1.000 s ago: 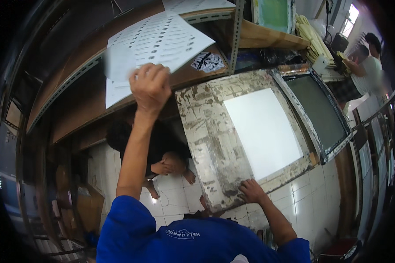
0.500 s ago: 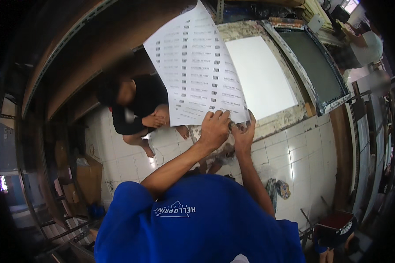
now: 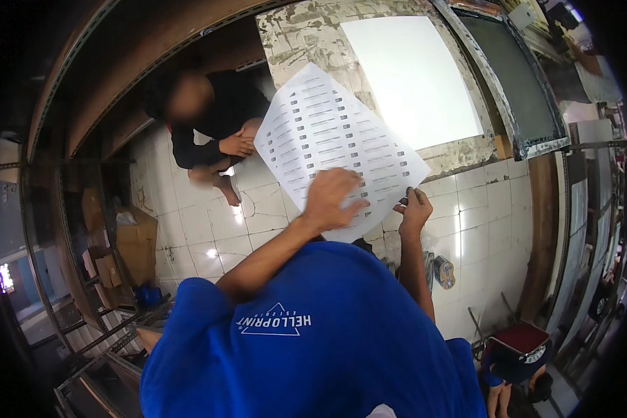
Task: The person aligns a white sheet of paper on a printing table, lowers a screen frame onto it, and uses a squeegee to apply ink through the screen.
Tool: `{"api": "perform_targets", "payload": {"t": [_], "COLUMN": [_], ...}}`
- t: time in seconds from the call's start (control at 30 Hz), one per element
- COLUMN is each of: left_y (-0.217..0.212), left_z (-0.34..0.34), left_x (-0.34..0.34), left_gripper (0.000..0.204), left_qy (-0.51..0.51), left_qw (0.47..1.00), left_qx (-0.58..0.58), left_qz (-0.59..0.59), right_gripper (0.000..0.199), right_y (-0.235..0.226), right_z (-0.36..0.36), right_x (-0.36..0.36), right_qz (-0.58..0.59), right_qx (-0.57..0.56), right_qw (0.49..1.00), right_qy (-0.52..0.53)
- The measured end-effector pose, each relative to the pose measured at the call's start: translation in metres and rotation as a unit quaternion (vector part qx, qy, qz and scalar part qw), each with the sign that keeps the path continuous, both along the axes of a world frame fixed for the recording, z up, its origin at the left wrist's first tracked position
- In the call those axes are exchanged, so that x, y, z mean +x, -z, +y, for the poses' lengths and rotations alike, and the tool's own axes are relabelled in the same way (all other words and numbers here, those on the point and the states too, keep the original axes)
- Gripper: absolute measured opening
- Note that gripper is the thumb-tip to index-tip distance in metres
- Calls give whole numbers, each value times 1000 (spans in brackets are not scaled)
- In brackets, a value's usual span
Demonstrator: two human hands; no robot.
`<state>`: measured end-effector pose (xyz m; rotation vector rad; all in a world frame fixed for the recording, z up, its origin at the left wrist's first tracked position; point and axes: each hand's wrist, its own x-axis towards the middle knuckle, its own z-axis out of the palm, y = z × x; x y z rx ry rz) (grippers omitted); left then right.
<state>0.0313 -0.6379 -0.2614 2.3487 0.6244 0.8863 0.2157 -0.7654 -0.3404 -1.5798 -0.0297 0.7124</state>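
A white sheet printed with rows of small dark marks [image 3: 313,132] is in front of me, turned so that one corner points away. My left hand [image 3: 333,200] rests on its near part with the fingers spread. At the sheet's right edge, my right hand [image 3: 415,209] has thumb and fingers pinched together on the paper. Something small and dark green shows at those fingertips, too small to name. Beyond the sheet's far right side, a blank white sheet [image 3: 414,76] lies on a paint-stained board [image 3: 292,42].
A framed screen [image 3: 512,70] with a stained rim stands right of the board. On the left, a person in dark clothes [image 3: 223,111] sits low near the board. A cardboard box [image 3: 136,244] is at the left, a red-seated stool [image 3: 519,341] at lower right.
The printed sheet has come down nearer to me and turned. My left hand has gone from gripping its lower edge to lying spread on it; my right hand has shifted right along the edge.
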Motion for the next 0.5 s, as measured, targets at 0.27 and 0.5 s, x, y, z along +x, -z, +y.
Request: {"api": "perform_targets", "payload": {"t": [0.27,0.5], "left_y": [142,139], "left_z": [55,89], "left_x": [-89,-115], "left_gripper": [77,61], "left_qy": [-520,-356], "left_qw": [627,643], "left_qx": [-567,-625], "left_qz": [-124,-262], "right_gripper": [16,18], "right_y": [22,18], "right_z": [-18,-12], "right_x": [17,18], "right_qz": [42,8], "right_qx": [-45,-50], "right_qw": [998,999], "right_qy": [26,9]}}
